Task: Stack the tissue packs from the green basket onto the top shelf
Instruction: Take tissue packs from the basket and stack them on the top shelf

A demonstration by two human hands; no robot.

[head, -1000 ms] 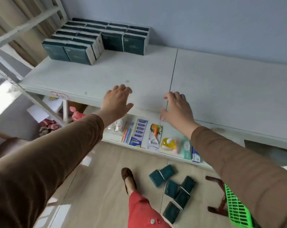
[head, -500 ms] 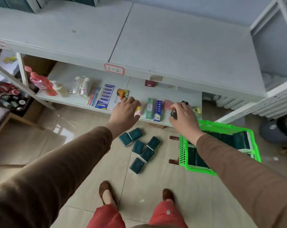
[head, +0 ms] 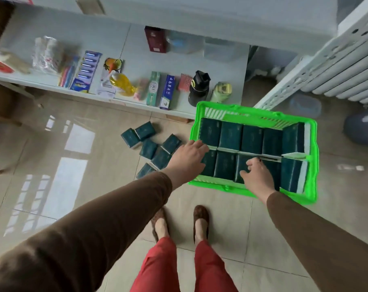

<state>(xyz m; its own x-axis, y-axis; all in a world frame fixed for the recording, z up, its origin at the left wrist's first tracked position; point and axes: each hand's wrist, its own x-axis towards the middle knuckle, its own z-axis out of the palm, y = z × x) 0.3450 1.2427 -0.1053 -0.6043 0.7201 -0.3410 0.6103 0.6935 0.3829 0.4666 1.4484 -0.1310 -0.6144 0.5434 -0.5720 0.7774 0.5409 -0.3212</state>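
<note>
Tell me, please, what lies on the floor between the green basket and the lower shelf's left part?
In the head view, loose dark green tissue packs lie scattered on the floor tiles, left of the green basket and before the lower shelf.

basket (head: 311,161) green, right of middle, full of dark packs (head: 230,133) in two rows | left hand (head: 187,158) flat over basket's left edge | right hand (head: 257,175) fingers spread over near row | loose packs (head: 149,144) on floor, middle | shelf (head: 136,49) up top with small things
</note>
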